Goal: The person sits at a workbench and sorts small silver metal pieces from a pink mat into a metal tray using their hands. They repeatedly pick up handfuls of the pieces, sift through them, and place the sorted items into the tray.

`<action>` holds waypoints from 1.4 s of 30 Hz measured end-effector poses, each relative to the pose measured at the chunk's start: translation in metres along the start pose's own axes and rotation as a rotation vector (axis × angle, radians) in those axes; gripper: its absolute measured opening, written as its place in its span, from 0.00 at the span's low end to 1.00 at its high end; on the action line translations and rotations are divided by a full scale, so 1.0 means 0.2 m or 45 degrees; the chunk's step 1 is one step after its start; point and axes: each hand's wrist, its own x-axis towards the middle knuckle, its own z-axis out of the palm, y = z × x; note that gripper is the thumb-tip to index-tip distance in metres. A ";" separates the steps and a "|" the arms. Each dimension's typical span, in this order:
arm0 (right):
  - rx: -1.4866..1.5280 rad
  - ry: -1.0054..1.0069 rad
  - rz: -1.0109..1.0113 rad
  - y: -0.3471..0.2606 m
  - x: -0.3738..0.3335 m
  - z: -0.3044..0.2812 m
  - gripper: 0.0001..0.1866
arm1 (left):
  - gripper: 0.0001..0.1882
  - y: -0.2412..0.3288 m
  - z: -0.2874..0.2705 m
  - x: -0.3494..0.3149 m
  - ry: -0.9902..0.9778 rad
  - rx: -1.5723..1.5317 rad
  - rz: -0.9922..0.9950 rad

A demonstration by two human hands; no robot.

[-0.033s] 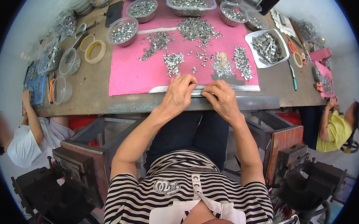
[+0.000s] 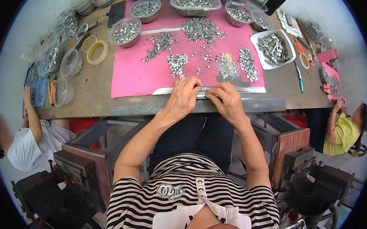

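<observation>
My left hand [image 2: 183, 94] and my right hand [image 2: 226, 101] meet at the table's front edge, fingertips a small gap apart. Both have thumb and fingers pinched together. A small silvery piece shows between the fingertips, but what each hand grips is too small to make out. Beneath them runs a grey metal strip [image 2: 262, 105] along the edge. Just beyond lies a pink mat [image 2: 130, 77] with loose silvery metal pieces in piles: a bright pile [image 2: 177, 65], thin pin-like pieces [image 2: 228, 70], and a long pile [image 2: 248, 65] to the right.
Plastic tubs [image 2: 125, 32] of metal pieces line the back, with a white square dish [image 2: 291, 58] at right. Tape rolls [image 2: 97, 53] lie left; scissors [image 2: 304, 60] and a green-handled tool [image 2: 301, 85] right. Co-workers sit at the left [image 2: 30, 144] and right [image 2: 342, 131].
My hands have barely shifted and keep the same pinched pose. The left co-worker's hand has moved slightly.
</observation>
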 end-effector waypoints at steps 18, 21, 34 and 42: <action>-0.160 0.031 -0.163 -0.02 -0.03 0.00 0.10 | 0.07 0.04 0.06 -0.06 0.023 0.149 0.143; -0.079 -0.054 -0.142 -0.01 -0.01 -0.05 0.08 | 0.07 0.04 0.07 -0.06 0.032 0.193 0.176; -0.282 -0.039 0.016 0.16 0.26 0.14 0.06 | 0.12 0.04 0.08 -0.11 0.092 0.343 0.345; -0.112 -0.174 0.019 0.14 0.28 0.08 0.05 | 0.22 -0.02 0.10 -0.16 0.162 0.274 0.301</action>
